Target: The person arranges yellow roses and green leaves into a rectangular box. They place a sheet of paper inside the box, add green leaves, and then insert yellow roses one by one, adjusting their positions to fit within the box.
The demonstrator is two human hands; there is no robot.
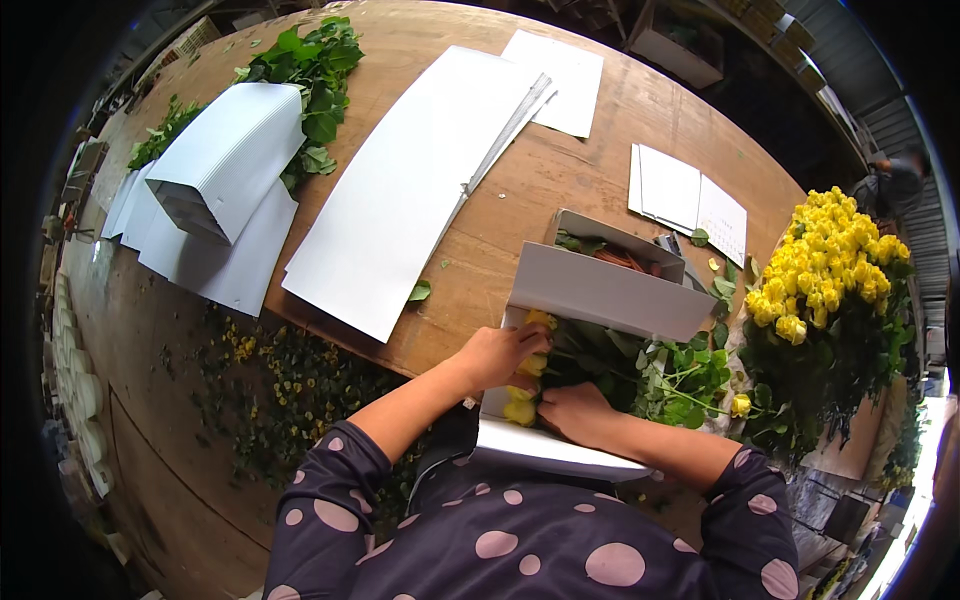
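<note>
Several yellow roses lie with their heads in a row at the left end of an open white cardboard wrap, their leafy stems running right. My left hand is on the rose heads from the left, fingers bent over them; whether it grips one is unclear. Just right of the heads, my right hand reaches down among the stems, its fingertips hidden. One more yellow rose lies to the right of the wrap, by my right forearm.
Behind the wrap stands a small open box with reddish-brown strands. White cardboard sheets and paper cards lie on the wooden table. A folded cardboard stack rests at left. Massed yellow roses stand at right; a person is beyond.
</note>
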